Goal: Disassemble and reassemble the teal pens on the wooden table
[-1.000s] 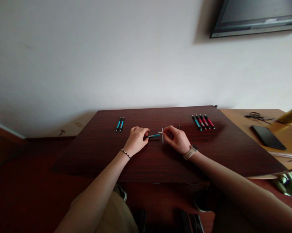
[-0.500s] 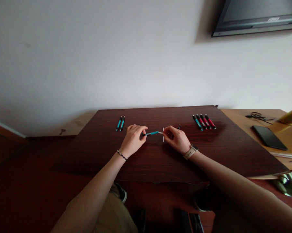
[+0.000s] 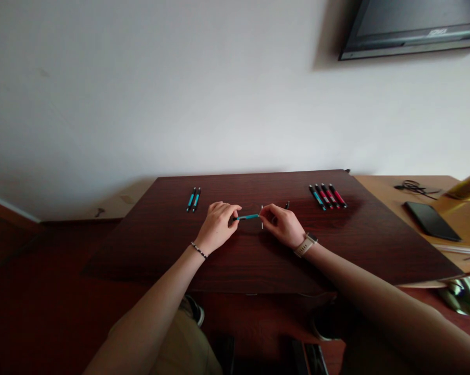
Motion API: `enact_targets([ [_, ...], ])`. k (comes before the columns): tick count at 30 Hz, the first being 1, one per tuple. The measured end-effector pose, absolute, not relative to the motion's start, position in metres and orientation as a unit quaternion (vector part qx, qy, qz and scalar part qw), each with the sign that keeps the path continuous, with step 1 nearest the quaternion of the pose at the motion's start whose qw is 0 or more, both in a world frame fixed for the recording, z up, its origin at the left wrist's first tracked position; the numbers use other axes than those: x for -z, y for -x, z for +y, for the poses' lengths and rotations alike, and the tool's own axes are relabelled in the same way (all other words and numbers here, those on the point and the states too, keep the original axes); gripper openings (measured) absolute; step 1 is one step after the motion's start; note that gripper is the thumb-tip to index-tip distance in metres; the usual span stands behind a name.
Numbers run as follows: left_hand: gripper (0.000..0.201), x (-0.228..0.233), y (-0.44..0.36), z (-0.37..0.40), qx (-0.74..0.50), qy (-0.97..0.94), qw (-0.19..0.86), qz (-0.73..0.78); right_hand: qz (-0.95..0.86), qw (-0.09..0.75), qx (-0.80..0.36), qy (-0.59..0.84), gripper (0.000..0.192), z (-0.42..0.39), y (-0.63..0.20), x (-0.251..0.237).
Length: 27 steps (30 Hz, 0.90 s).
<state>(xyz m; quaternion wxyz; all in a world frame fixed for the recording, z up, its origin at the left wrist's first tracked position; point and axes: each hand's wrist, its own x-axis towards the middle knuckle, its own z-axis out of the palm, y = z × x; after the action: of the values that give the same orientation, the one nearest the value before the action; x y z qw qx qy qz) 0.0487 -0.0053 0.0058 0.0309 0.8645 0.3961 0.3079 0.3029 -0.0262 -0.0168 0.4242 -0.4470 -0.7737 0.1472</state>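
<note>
Teal pen (image 3: 251, 216) mid-frame: your left grip (image 3: 218, 224) pinches its black end, right grip (image 3: 285, 225) closed at the other. Looks unfinished; white rod (image 3: 262, 225) loose beside. Two teal pens (image 3: 193, 199) centre-left, four pens (image 3: 328, 198) centre-right look whole.

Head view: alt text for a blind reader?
A person's left hand holds a blue pen barrel, its end at the right hand, over a dark table. Two blue pens lie left; one blue pen and three red pens right.
</note>
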Motion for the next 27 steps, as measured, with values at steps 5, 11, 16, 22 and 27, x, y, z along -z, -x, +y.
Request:
enact_targets([
  [5,0.032,-0.007,-0.052,-0.006,-0.316,-0.860,0.044,0.399,-0.768,0.439,-0.163,0.436,0.010,-0.026,-0.304,0.017],
  [11,0.030,-0.008,-0.055,-0.009,-0.352,-0.841,0.088,0.401,-0.756,0.465,-0.177,0.425,0.017,-0.030,-0.304,0.012],
  [16,0.031,-0.008,-0.058,-0.011,-0.380,-0.817,0.156,0.405,-0.778,0.456,-0.224,0.370,0.037,-0.038,-0.300,0.006],
  [22,0.027,-0.003,-0.066,-0.016,-0.417,-0.791,0.224,0.389,-0.843,0.375,-0.202,0.328,0.076,-0.044,-0.296,0.011],
  [27,0.009,0.007,-0.075,-0.018,-0.400,-0.803,0.262,0.355,-0.881,0.311,-0.131,0.331,0.075,-0.043,-0.296,0.015],
])
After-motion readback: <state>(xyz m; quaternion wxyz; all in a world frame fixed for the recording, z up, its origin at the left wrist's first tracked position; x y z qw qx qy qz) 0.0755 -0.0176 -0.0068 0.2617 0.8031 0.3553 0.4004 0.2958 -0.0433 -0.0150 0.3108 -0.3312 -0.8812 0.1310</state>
